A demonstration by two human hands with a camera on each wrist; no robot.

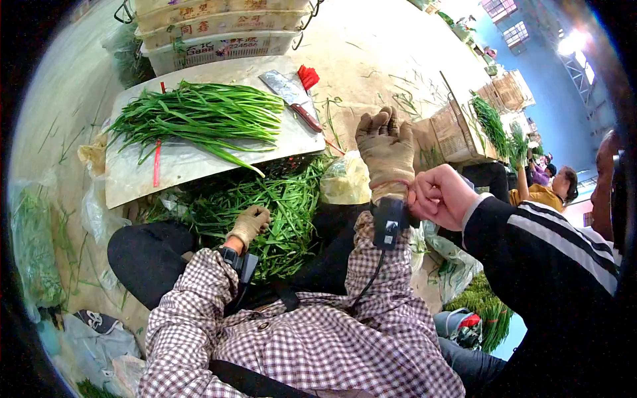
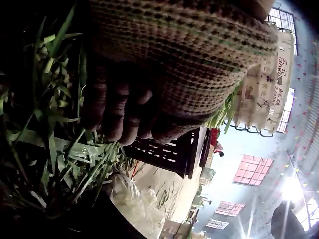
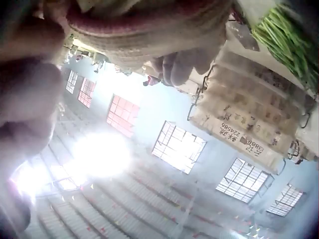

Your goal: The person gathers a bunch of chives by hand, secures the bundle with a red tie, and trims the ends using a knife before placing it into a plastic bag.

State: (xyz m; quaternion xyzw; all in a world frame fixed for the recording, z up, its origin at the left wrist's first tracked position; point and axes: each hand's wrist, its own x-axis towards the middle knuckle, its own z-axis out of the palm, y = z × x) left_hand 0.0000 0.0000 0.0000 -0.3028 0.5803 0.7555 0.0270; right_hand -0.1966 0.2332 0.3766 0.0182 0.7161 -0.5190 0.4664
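Note:
My gloved left hand [image 1: 249, 224] rests on a heap of loose green leaves [image 1: 282, 199] over my lap, fingers loosely curled. In the left wrist view its knit glove [image 2: 179, 55] fills the top, leaf scraps beside the fingers. My gloved right hand [image 1: 386, 149] is raised with nothing in it, fingers slightly bent. Another person's bare hand [image 1: 441, 192] pinches at that glove's cuff, beside the black device [image 1: 390, 229] on my wrist. Ahead, a bunch of garlic chives [image 1: 199, 116] lies on a pale board [image 1: 133, 182], with a cleaver [image 1: 285, 89] at its right.
Stacked white crates [image 1: 222, 50] stand behind the board. Red ties [image 1: 308, 77] lie by the cleaver, and a yellowish plastic bag [image 1: 346, 179] sits beside the leaf heap. The other person's striped dark sleeve [image 1: 531, 232] reaches in from the right. A crate [image 1: 454, 132] stands further off.

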